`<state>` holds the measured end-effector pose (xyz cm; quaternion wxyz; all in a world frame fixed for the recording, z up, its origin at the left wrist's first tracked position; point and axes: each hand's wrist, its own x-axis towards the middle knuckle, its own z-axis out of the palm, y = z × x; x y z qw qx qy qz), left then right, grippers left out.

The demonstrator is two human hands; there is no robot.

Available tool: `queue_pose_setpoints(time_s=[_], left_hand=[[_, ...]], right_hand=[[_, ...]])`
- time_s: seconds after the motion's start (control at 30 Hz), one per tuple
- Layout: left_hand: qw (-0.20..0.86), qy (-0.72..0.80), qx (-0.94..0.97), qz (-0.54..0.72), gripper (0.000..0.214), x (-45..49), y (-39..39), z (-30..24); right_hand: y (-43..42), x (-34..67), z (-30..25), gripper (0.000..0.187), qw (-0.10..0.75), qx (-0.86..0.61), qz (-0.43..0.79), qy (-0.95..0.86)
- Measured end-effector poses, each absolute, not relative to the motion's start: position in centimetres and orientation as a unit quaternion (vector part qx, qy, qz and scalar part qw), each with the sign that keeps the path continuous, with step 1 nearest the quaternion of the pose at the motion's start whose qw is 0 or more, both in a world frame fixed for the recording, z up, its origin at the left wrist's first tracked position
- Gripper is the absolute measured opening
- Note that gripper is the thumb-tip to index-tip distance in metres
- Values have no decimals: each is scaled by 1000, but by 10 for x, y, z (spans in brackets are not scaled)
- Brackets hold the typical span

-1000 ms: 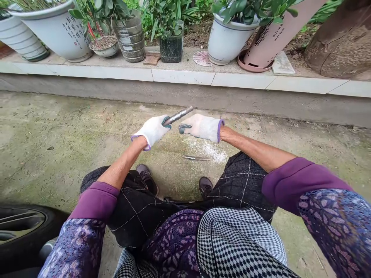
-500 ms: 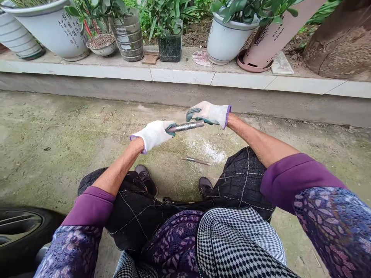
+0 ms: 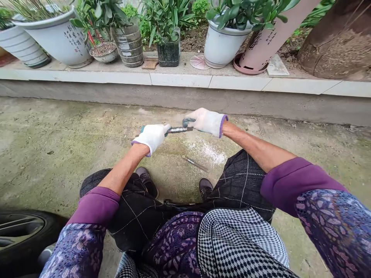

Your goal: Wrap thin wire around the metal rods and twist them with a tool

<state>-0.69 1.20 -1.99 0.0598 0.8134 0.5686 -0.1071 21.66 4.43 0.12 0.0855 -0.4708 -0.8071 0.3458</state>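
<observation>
Both my hands wear white gloves with dark green palms and purple cuffs. My left hand (image 3: 153, 137) is closed round one end of a short rod (image 3: 177, 130) with a shiny silvery winding along its middle. At the rod's other end, my right hand (image 3: 204, 121) has its fingers curled over and touching it; the fingertips are partly blurred. Below the hands is a second, thinner stick (image 3: 197, 165) with a silvery part near one end. It is blurred, and I cannot tell whether it hangs or rests on the ground.
White powder or flakes (image 3: 213, 152) lie scattered on the mossy concrete ground (image 3: 72, 131). A low tiled ledge (image 3: 179, 81) runs across ahead, bearing several potted plants, including a white pot (image 3: 222, 48). A car wheel (image 3: 26, 235) stands at lower left. My shoes are below.
My right hand has moved slightly left and down, its fingers now curled over the rod's end. The rod has shifted left and levelled. The stick below has turned to a steeper slant.
</observation>
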Motion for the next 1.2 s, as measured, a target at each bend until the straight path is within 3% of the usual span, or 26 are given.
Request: queue_pose_setpoints(time_s=[0.1, 0.27, 0.5, 0.83, 1.2], left_hand=[[159, 539, 827, -33, 29, -4, 6, -16], [394, 554, 711, 180, 30, 1, 5, -9], [544, 529, 579, 299, 26, 5, 4, -8], [617, 495, 526, 312, 28, 6, 0, -15], [588, 515, 570, 253, 26, 10, -7, -14]], right_hand=[[54, 232, 12, 16, 103, -488, 331, -801], [54, 237, 19, 27, 107, -540, 428, -717], [32, 214, 21, 28, 115, -515, 424, -736], [31, 206, -1, 19, 84, -463, 382, -795], [25, 201, -1, 21, 102, -473, 412, -772]])
